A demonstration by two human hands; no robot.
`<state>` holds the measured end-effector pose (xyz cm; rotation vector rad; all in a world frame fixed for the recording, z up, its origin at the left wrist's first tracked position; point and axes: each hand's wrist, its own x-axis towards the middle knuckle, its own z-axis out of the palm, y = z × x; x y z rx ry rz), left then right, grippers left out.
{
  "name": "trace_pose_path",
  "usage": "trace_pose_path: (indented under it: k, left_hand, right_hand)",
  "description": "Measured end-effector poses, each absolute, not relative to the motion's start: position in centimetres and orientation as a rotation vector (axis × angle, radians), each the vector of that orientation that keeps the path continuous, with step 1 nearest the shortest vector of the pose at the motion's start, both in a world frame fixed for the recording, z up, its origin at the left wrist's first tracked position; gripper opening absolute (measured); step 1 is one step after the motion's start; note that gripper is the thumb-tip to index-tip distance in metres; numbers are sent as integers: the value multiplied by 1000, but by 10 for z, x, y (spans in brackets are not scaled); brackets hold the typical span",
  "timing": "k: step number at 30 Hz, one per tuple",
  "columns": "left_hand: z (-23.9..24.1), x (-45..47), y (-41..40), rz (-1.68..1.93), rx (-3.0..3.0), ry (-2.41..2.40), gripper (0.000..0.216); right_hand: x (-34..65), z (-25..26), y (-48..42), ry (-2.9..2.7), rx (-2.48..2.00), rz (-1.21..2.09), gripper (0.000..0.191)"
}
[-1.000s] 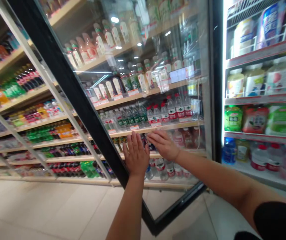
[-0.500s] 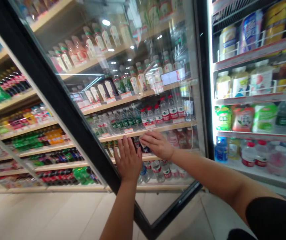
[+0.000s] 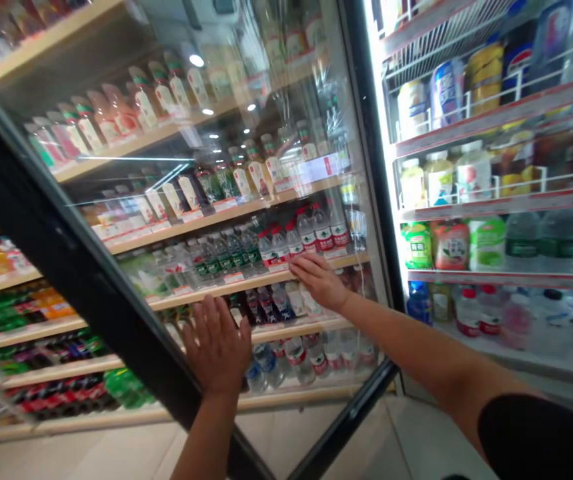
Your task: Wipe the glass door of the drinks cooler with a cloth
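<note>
A glass door (image 3: 266, 87) with a black frame (image 3: 91, 273) stands swung open in front of me. My left hand (image 3: 219, 347) is raised with its palm toward the glass and its fingers stretched out, close to the frame's left edge. My right hand (image 3: 321, 283) reaches in from the right. Its fingers lie straight and close together, flat toward the glass; whether anything thin lies beneath them I cannot tell. Behind the pane, red-capped water bottles (image 3: 323, 230) show just above the right hand. Dark bottles (image 3: 266, 303) appear between the two hands.
At right is a lit cooler (image 3: 466, 277) with bottles and cans on its shelves. Wooden shelves (image 3: 11, 340) of drinks run along the left and behind the glass. Pale floor tiles (image 3: 116, 450) lie below. Lights reflect in the pane.
The door fills more of the view, and its frame has shifted left. My left hand has moved left and down in view, away from the right hand; the right stays near the middle.
</note>
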<state>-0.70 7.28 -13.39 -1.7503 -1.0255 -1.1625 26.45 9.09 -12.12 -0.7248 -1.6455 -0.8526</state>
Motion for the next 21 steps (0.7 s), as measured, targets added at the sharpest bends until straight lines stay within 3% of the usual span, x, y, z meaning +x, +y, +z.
trace_pose_path:
  k: [4,11,17,21]
  left_hand:
    - [-133,-8,77,-1153,-1729,-1018,80]
    - [-134,-7,77,-1163,-1730,-1035,79]
    - [-135,-7,78,-1152,-1725,-1033,82]
    - [-135,-7,78,-1122,-1689,-1017,84]
  right_hand:
    - [286,-98,101,-1466,-813,-808,37]
    - [315,-169,105,-1264,-994,-792,42]
    - [362,-113,129,-1064,-990,-751,40]
    - [368,-143,134,-975,-1008,-714,41]
